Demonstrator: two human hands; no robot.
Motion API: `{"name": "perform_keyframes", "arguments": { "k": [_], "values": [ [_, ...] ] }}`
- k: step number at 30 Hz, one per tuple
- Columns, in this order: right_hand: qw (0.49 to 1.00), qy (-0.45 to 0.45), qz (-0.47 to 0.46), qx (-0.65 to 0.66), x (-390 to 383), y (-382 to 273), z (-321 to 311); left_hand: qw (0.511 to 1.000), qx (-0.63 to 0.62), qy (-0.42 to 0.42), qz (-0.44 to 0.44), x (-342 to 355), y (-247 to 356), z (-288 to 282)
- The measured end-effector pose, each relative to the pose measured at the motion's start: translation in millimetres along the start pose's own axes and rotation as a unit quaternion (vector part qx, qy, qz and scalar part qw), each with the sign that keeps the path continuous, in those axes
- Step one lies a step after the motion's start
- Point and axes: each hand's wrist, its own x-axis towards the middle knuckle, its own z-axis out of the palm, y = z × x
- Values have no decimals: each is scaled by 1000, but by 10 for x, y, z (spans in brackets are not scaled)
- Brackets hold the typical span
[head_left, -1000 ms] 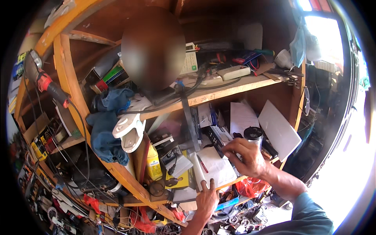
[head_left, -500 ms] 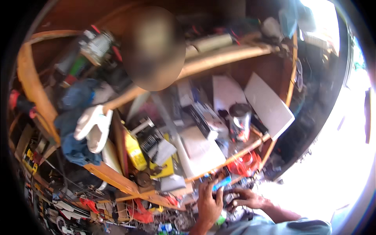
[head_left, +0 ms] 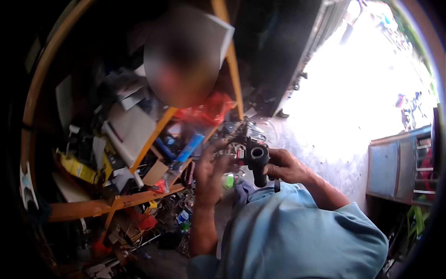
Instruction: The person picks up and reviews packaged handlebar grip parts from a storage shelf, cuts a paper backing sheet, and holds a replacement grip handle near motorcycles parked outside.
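In front of my shirt, my right hand (head_left: 287,166) grips a black part with a round hollow end (head_left: 258,160), its fingers and thumb closed around the right side. The part has a ring-shaped opening, a short thick tube pointing down and a small red spot on its left side. It looks like a handlebar control, though its exact kind is unclear. Just left of it, my left hand (head_left: 206,172) is raised with its fingers smeared by motion; whether it touches the part cannot be made out. Beyond my left hand, a bright blue tube-like item (head_left: 190,148) lies on the shelf.
Wooden shelving (head_left: 83,210) stands on the left, crowded with a yellow pack (head_left: 79,168), papers and a red plastic bag (head_left: 209,108). Loose parts and cables litter the floor below. At right are a bright concrete floor (head_left: 334,160) and a blue-grey cabinet (head_left: 383,162).
My view has swung to the right, away from the shelves. The black part now shows clearly in my right hand, held before my body. My left hand has blurred with motion.
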Motion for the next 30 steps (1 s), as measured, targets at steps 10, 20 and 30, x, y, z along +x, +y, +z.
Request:
{"name": "perform_keyframes", "arguments": {
  "k": [10, 20, 30],
  "values": [
    [956, 136, -52, 256, -1623, 142, -1610, 977, 136, -133, -90, 520, -783, 1654],
    [712, 490, -391, 316, -3663, 18, -3137, 828, 218, -413, -309, 1735, -1888, 2858],
    [563, 765, -242, 198, -4413, 520, -3506, 778, 100, -444, -434, 2792, -2233, 4506]
  ]
}}
